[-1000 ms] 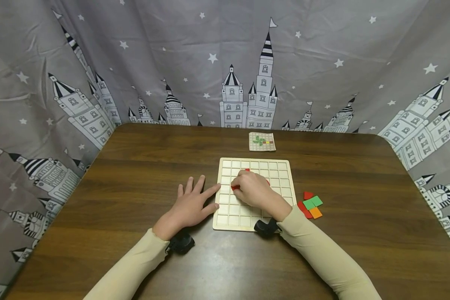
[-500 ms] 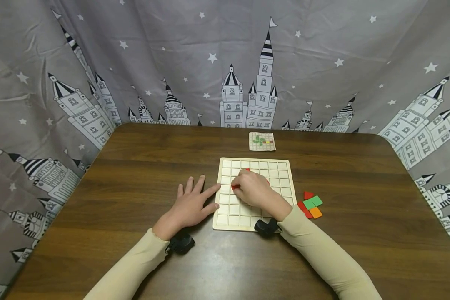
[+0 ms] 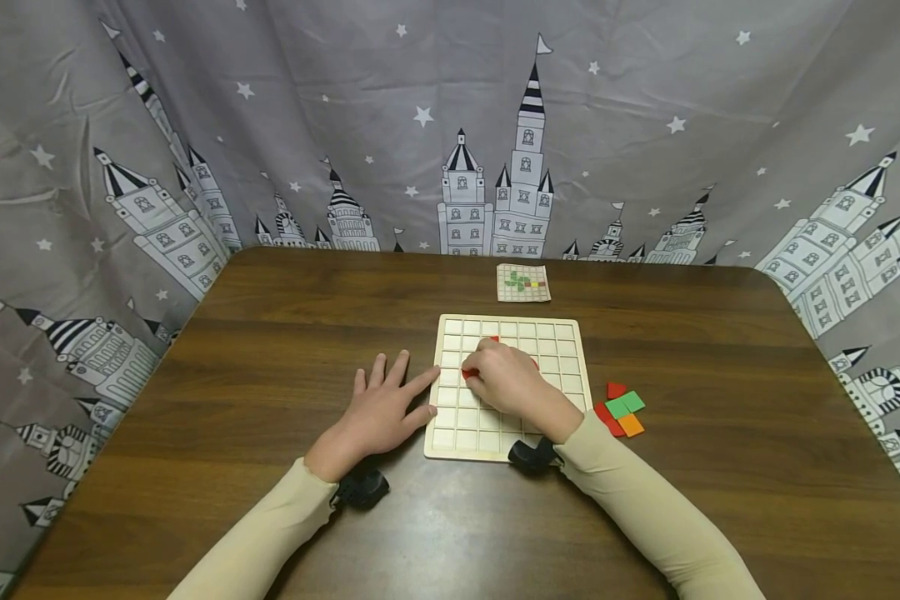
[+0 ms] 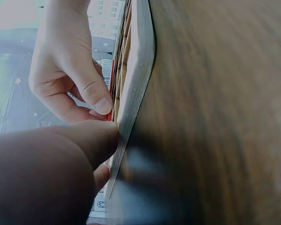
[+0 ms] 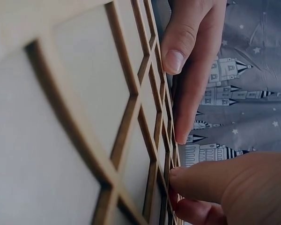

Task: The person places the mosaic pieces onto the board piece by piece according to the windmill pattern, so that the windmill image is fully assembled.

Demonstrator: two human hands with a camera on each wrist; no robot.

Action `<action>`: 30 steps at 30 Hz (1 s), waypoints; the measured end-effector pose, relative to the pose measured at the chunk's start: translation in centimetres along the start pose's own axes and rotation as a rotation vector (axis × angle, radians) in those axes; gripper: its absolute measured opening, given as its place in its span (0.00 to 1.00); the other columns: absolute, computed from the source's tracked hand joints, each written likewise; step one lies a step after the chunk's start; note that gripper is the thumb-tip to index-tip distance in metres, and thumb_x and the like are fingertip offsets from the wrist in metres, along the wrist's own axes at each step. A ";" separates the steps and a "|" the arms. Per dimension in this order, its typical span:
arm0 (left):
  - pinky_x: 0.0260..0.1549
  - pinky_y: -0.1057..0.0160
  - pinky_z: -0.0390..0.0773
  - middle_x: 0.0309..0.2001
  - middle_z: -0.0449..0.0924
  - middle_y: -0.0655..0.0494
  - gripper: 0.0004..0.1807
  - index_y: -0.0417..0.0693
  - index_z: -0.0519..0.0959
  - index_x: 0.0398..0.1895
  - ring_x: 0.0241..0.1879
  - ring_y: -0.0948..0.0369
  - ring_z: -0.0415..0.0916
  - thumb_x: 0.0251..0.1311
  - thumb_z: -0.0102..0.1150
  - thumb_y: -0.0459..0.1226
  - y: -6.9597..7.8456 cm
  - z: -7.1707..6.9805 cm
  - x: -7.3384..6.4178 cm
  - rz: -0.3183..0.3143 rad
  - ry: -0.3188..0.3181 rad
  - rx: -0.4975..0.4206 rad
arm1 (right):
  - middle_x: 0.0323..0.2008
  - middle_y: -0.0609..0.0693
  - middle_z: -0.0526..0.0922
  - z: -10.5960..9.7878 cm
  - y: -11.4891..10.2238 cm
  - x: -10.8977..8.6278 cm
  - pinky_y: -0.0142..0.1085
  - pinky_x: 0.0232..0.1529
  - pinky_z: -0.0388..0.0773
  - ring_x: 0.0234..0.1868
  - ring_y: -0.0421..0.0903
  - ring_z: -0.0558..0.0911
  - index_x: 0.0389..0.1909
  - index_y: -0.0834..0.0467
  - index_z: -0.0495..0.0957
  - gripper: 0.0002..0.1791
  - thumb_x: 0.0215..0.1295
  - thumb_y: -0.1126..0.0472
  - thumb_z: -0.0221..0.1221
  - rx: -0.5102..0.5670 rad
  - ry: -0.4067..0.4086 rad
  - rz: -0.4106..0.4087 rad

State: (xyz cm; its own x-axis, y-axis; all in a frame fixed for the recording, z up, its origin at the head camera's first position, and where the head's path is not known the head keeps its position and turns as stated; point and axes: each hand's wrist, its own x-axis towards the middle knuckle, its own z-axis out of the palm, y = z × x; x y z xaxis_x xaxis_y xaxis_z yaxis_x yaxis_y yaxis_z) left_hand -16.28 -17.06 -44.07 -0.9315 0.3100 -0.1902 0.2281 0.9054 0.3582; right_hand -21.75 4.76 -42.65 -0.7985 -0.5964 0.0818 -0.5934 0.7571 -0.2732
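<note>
A wooden grid board [image 3: 467,440] lies flat on the table in the head view. Over its middle, my right hand [image 3: 508,377] has fingertips and thumb on a small red tile [image 3: 466,374], pinching it at a cell toward the board's left side. Other bits of red peek out behind and right of this hand, mostly covered by it. Spread flat on the table, my left hand [image 3: 375,417] touches the board's left edge with index finger and thumb. In the left wrist view the red tile shows as a thin red edge under the right fingertips.
Right of the board lies a small pile: green tiles [image 3: 626,405], an orange square [image 3: 631,425] and red pieces [image 3: 616,390]. Behind the board is a printed pattern card [image 3: 523,283] with a green and coloured design. A grey castle-print curtain [image 3: 360,100] hangs beyond the table.
</note>
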 end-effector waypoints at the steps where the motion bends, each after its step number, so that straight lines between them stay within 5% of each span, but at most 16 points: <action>1: 0.70 0.22 0.41 0.82 0.43 0.35 0.33 0.63 0.59 0.81 0.79 0.29 0.35 0.75 0.49 0.55 0.0 0.0 0.0 0.000 0.001 -0.001 | 0.32 0.50 0.80 0.0 0.0 0.0 0.35 0.24 0.71 0.29 0.41 0.73 0.37 0.53 0.88 0.06 0.66 0.65 0.63 0.001 0.000 0.000; 14: 0.70 0.22 0.41 0.82 0.43 0.36 0.33 0.63 0.60 0.80 0.80 0.29 0.35 0.75 0.50 0.54 -0.1 0.2 0.0 0.002 0.007 -0.014 | 0.36 0.53 0.83 -1.9 2.7 -1.6 0.38 0.31 0.77 0.34 0.45 0.79 0.40 0.58 0.88 0.07 0.64 0.64 0.64 0.080 0.121 0.032; 20: 0.70 0.22 0.40 0.82 0.43 0.36 0.34 0.63 0.59 0.81 0.80 0.29 0.35 0.75 0.50 0.54 -0.1 0.2 0.1 0.005 0.011 -0.010 | 0.42 0.58 0.88 -3.8 6.1 -4.3 0.50 0.45 0.83 0.45 0.55 0.86 0.49 0.63 0.87 0.14 0.63 0.65 0.64 0.084 0.149 0.104; 30: 0.70 0.21 0.40 0.82 0.43 0.35 0.34 0.61 0.59 0.81 0.79 0.28 0.34 0.75 0.50 0.53 -0.2 0.2 0.1 0.013 0.006 -0.020 | 0.43 0.60 0.87 -4.9 10.8 -9.7 0.54 0.46 0.82 0.44 0.57 0.85 0.51 0.65 0.86 0.15 0.64 0.64 0.66 0.087 0.088 0.223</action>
State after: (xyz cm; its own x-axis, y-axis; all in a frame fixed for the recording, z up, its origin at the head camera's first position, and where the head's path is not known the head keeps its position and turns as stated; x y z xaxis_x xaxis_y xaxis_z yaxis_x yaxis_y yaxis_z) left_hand -16.35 -17.16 -44.33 -0.9303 0.3197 -0.1800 0.2345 0.8954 0.3784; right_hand -20.93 20.07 -41.69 -0.9166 -0.3889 0.0926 -0.3939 0.8392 -0.3749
